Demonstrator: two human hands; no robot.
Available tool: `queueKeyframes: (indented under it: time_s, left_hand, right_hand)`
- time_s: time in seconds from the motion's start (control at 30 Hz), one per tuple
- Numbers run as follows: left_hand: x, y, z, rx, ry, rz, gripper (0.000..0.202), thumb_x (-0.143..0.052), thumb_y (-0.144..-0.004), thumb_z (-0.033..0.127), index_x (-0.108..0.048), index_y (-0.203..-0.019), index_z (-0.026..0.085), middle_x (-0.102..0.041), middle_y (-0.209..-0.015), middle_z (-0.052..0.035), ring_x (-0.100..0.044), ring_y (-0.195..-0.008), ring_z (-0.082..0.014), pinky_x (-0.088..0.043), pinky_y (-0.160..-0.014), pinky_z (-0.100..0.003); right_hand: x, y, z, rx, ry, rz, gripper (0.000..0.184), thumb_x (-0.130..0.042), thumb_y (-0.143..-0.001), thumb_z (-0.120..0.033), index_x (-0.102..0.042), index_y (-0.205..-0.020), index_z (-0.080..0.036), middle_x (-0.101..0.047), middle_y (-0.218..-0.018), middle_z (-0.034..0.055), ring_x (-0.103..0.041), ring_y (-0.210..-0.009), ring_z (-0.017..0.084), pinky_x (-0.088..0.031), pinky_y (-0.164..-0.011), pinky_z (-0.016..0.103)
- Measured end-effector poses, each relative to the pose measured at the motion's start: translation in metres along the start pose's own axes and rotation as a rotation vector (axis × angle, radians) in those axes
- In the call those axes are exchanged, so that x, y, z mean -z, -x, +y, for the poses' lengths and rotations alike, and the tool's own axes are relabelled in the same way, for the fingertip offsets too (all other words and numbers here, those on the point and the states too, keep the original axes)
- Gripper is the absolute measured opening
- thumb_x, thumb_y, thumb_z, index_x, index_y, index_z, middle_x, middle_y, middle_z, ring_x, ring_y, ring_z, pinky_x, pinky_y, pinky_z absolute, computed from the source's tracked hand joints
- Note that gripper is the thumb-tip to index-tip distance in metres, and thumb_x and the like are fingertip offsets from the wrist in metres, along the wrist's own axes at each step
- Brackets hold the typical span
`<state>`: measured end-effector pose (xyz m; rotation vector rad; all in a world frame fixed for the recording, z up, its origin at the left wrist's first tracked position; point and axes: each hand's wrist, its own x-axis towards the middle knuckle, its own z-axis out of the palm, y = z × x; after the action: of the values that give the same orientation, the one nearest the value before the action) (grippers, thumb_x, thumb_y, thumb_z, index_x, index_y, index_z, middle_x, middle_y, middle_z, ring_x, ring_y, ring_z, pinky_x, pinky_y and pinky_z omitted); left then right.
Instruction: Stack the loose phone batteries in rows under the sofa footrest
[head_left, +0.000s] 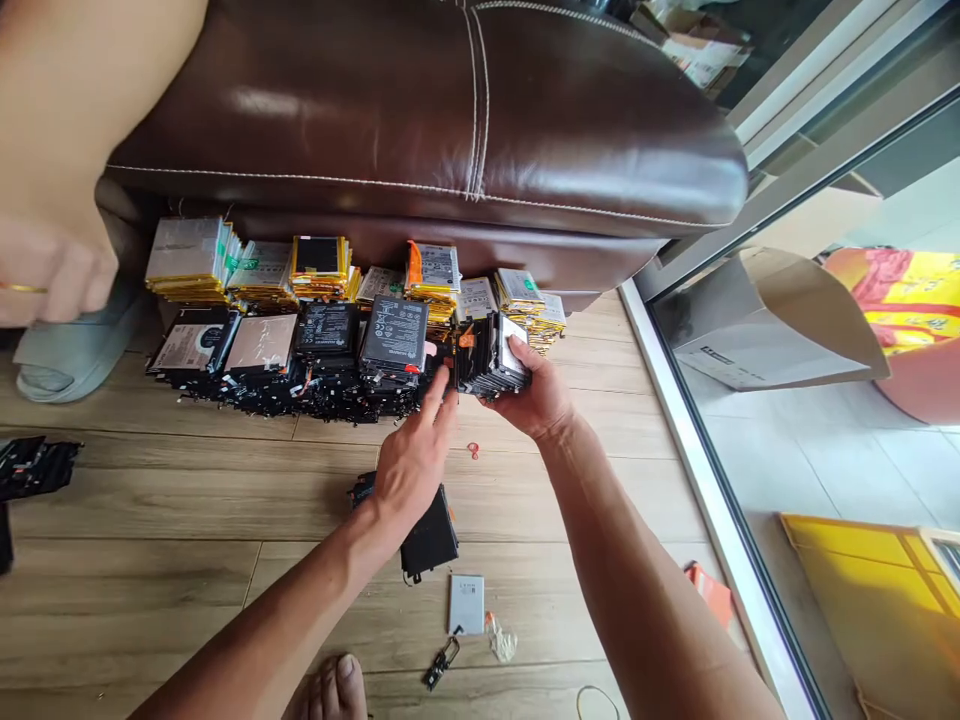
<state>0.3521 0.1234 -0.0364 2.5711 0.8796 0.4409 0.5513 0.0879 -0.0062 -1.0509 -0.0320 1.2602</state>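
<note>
A white battery (466, 604) lies on the wood floor (150, 590) at lower centre. Above it, the left hand (411, 470) has its grip open over a black battery (431, 535), just beside the right hand (534, 395), whose grip is closed around a battery stack (491, 360) at centre, before rows of batteries (322, 330) under a brown leather sofa (420, 120).

Black pouch battery (394, 335): label's lower line appears to read HUAWEI; remaining fine print and symbols too small to read. Yellow-and-red package (896, 300): printed characters, illegible at this resolution.
</note>
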Motion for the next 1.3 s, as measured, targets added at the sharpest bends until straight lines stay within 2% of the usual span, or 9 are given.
queueKeyframes:
  time_s: [0.07, 0.13, 0.27, 0.33, 0.47, 0.63, 0.8, 1.03, 1.3]
  left_hand:
    - [0.001, -0.011, 0.000, 0.071, -0.074, -0.041, 0.063, -0.041, -0.094, 0.001, -0.053, -0.153, 0.017, -0.032, -0.171, -0.0190, -0.072, -0.072, -0.0187, -0.064, -0.064, -0.037]
    - [0.001, -0.018, -0.002, 0.124, -0.045, -0.052, 0.067, -0.037, -0.092, -0.001, -0.053, -0.154, 0.018, -0.030, -0.171, -0.0197, -0.070, -0.066, -0.0172, -0.065, -0.067, -0.039]
    - [-0.005, -0.017, -0.009, 0.146, 0.199, 0.027, 0.063, -0.039, -0.093, 0.002, -0.063, -0.146, 0.024, -0.045, -0.164, -0.0141, -0.073, -0.073, -0.0207, -0.065, -0.081, -0.042]
    - [-0.010, -0.012, -0.013, 0.139, 0.313, 0.086, 0.057, -0.043, -0.094, 0.004, -0.069, -0.140, 0.027, -0.055, -0.158, -0.0100, -0.075, -0.082, -0.0229, -0.063, -0.087, -0.040]
    - [-0.016, -0.009, -0.016, 0.147, 0.405, 0.134, 0.048, -0.050, -0.095, 0.007, -0.075, -0.130, 0.029, -0.063, -0.150, -0.0052, -0.075, -0.092, -0.0230, -0.060, -0.093, -0.035]
    - [-0.019, -0.007, -0.017, 0.153, 0.314, 0.117, 0.043, -0.052, -0.097, 0.009, -0.077, -0.125, 0.028, -0.069, -0.141, -0.0054, -0.075, -0.094, -0.0235, -0.057, -0.099, -0.035]
    - [-0.018, 0.009, -0.020, 0.128, 0.380, 0.143, 0.040, -0.054, -0.098, 0.012, -0.077, -0.126, 0.029, -0.066, -0.147, -0.0039, -0.072, -0.116, -0.0266, -0.051, -0.110, -0.037]
    - [-0.007, 0.030, -0.023, -0.001, 0.491, 0.190, 0.036, -0.050, -0.101, 0.016, -0.076, -0.123, 0.027, -0.066, -0.147, -0.0059, -0.060, -0.137, -0.0265, -0.042, -0.124, -0.044]
    - [-0.017, 0.030, -0.023, -0.065, 0.426, 0.135, 0.043, -0.046, -0.100, 0.012, -0.071, -0.133, 0.022, -0.070, -0.138, -0.0112, -0.064, -0.133, -0.0259, -0.048, -0.120, -0.044]
  right_hand:
    - [0.004, 0.003, 0.001, -0.019, -0.063, 0.070, 0.024, -0.077, -0.085, -0.041, -0.071, -0.103, -0.027, -0.080, -0.089, -0.0015, -0.073, -0.081, 0.021, -0.060, -0.071, 0.035]
    - [0.008, 0.006, 0.002, -0.035, -0.094, 0.116, 0.022, -0.075, -0.086, -0.041, -0.072, -0.102, -0.028, -0.080, -0.089, -0.0019, -0.073, -0.083, 0.021, -0.060, -0.072, 0.035]
    - [0.015, 0.007, 0.008, -0.069, -0.068, 0.116, 0.023, -0.075, -0.085, -0.046, -0.072, -0.098, -0.027, -0.080, -0.090, 0.0000, -0.072, -0.086, 0.023, -0.058, -0.071, 0.036]
    - [0.017, 0.006, 0.013, -0.086, -0.054, 0.114, 0.025, -0.075, -0.084, -0.048, -0.072, -0.097, -0.026, -0.079, -0.090, 0.0009, -0.072, -0.086, 0.023, -0.057, -0.071, 0.036]
    - [0.016, 0.005, 0.019, -0.089, -0.032, 0.127, 0.025, -0.076, -0.082, -0.047, -0.071, -0.095, -0.026, -0.079, -0.088, 0.0007, -0.071, -0.083, 0.023, -0.055, -0.070, 0.035]
    - [0.003, 0.007, 0.013, -0.030, 0.035, 0.129, 0.024, -0.078, -0.081, -0.045, -0.072, -0.096, -0.027, -0.078, -0.089, -0.0012, -0.069, -0.082, 0.021, -0.054, -0.070, 0.032]
    - [-0.019, 0.002, 0.007, -0.032, 0.114, 0.139, 0.029, -0.083, -0.077, -0.044, -0.071, -0.095, -0.025, -0.077, -0.088, -0.0012, -0.068, -0.083, 0.019, -0.052, -0.071, 0.031]
    - [-0.043, -0.003, 0.016, 0.023, 0.272, 0.075, 0.034, -0.084, -0.076, -0.048, -0.072, -0.098, -0.024, -0.077, -0.094, 0.0015, -0.068, -0.088, 0.023, -0.056, -0.072, 0.036]
    - [-0.056, -0.001, 0.017, 0.060, 0.358, 0.044, 0.031, -0.082, -0.077, -0.044, -0.075, -0.098, -0.021, -0.078, -0.095, 0.0045, -0.069, -0.086, 0.023, -0.056, -0.078, 0.038]
